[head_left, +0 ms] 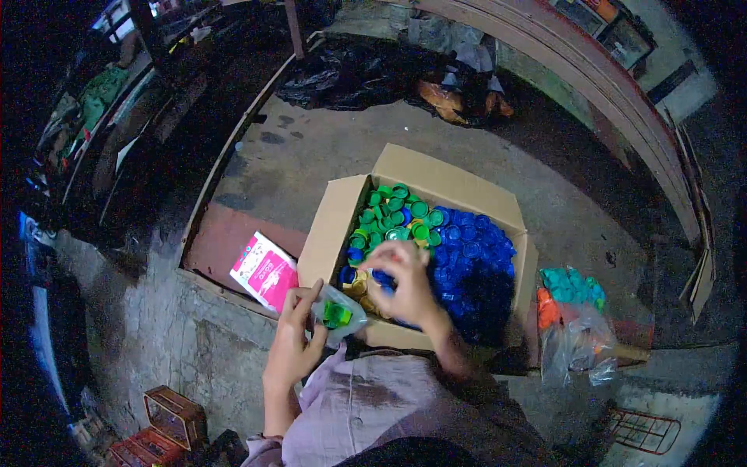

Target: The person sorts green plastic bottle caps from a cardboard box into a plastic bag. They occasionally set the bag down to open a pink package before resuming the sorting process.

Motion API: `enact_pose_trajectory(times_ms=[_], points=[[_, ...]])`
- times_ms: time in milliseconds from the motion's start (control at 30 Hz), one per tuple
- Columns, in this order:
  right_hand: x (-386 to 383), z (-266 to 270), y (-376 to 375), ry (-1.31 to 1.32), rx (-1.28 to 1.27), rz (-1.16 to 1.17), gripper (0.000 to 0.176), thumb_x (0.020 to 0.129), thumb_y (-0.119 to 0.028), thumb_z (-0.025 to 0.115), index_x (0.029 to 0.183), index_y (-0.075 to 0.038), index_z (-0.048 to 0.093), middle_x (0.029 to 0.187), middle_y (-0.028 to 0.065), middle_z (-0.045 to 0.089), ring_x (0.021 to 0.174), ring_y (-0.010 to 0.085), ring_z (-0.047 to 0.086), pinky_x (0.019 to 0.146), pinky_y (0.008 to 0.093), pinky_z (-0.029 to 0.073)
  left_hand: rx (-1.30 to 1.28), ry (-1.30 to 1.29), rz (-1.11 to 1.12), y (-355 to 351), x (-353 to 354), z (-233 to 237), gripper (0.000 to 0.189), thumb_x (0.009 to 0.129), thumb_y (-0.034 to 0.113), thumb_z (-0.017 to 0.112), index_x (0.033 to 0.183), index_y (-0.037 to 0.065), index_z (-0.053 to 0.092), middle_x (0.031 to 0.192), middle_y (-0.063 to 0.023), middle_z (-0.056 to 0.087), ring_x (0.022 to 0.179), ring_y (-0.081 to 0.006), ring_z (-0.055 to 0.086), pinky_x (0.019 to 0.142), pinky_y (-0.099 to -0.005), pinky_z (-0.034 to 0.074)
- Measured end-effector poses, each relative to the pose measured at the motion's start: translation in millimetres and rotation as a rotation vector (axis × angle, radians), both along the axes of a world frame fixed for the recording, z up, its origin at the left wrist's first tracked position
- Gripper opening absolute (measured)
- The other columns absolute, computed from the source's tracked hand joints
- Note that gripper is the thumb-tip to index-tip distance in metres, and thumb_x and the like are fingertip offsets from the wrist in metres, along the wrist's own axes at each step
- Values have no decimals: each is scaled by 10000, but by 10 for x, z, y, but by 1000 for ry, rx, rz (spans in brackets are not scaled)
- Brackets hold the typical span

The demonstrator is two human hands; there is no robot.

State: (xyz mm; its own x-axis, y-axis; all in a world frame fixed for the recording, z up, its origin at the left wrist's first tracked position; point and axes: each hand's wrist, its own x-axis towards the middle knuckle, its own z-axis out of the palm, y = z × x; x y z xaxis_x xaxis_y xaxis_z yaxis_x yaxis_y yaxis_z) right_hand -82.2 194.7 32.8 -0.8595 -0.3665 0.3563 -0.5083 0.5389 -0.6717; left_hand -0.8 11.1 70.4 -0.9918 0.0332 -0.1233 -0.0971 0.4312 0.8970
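Left hand: The person's left hand [292, 342] grips a small, translucent plastic bag [355, 331] between thumb and fingers, just outside the near left edge of the box.
Small bag: A few bright green plastic caps [336, 314] show through it.
Right hand: The person's right hand [412, 292] is above the near part of the box, fingers curled toward the thumb and blurred; I cannot tell whether anything is between them.
Box: A large, open, brown cardboard box [443, 183] with its flaps spread stands on a wide, worn, grey-brown surface [311, 159], in front of the person.
Caps in the box: Round green plastic caps [419, 208] lie toward the far left, deep-blue plastic caps [475, 247] fill the right, and a few yellow ones [359, 285] lie near the left hand.
Left of the box: A flat pink-and-white printed packet [274, 282] lies beside it.
Right of the box: A clear plastic bag [572, 342] holds teal and orange pieces.
Far side: Crumpled black plastic sheeting [350, 74] lies in a heap.
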Motion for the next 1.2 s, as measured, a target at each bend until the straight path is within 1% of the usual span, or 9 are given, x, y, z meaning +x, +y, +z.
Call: enact_pose_trajectory(times_ms=[67, 267, 533, 667, 733, 900, 1000, 1067, 1200], points=[[-270, -383, 74, -37, 137, -163, 117, 649, -159, 639, 762, -131, 644, 862, 33, 533, 880, 217, 471, 786, 391, 299, -43, 44, -13, -17, 12, -57, 574, 653, -45, 463, 1224, -4, 421, 951, -121, 428, 833, -218, 459, 709, -258, 398], [-435, -729, 10, 189, 493, -87, 82, 681, -179, 644, 719, -108, 656, 749, 18, 545, 804, 187, 486, 717, 343, 332, -22, 49, -23, 14, 12, 20, 568, 654, -34, 468, 1219, -7, 420, 953, -132, 432, 862, -239, 461, 754, -278, 399], [-356, -471, 136, -101, 22, -349, 78, 730, -168, 621, 748, -93, 630, 734, 24, 629, 625, 171, 575, 702, 344, 330, -28, 108, -46, 5, 17, -33, 568, 651, -31, 473, 1216, -10, 421, 959, -155, 430, 925, -280, 462, 855, -308, 371], [-276, -357, 141, -297, -398, -245, 114, 728, -83, 622, 837, -57, 640, 734, 50, 638, 621, 117, 580, 598, 252, 402, 8, 95, -35, 21, 9, -29, 573, 647, -34, 474, 1217, -9, 422, 962, -155, 428, 926, -279, 462, 853, -307, 372], [-110, -117, 132, -348, -365, -108, 114, 738, -19, 593, 841, 2, 635, 735, 72, 637, 659, 97, 574, 639, 242, 447, 3, 96, -33, 13, 7, -42, 574, 648, -34, 472, 1219, -8, 421, 965, -155, 427, 927, -280, 462, 852, -307, 373], [218, 163, -141, 172, -73, 14, 135, 613, -153, 719, 700, -122, 619, 664, -2, 596, 631, 154, 536, 672, 293, 309, -14, 86, -42, 27, 4, -41, 574, 651, -34, 467, 1222, -7, 419, 964, -154, 421, 925, -282, 465, 854, -309, 374], [235, 190, -140, 78, -100, 153, 180, 589, -180, 732, 709, -126, 609, 667, -1, 568, 628, 152, 528, 680, 299, 302, -29, 108, -45, 5, 4, -23, 572, 655, -33, 464, 1224, -5, 419, 958, -145, 422, 905, -265, 465, 818, -300, 389], [81, 51, -49, -73, -257, 5, 163, 607, -179, 714, 716, -120, 610, 656, 20, 527, 668, 183, 527, 653, 316, 336, -8, 1, -13, -8, 24, 15, 576, 653, -38, 469, 1226, -3, 419, 954, -133, 424, 878, -244, 464, 759, -284, 404], [-278, -424, 18, -3, 116, -21, 97, 659, -154, 663, 741, -113, 632, 672, 34, 542, 686, 211, 540, 647, 338, 362, -28, 74, -22, -1, 28, -26, 616, 633, -60, 443, 1241, 38, 428, 989, -94, 425, 872, -188, 464, 718, -240, 407]])
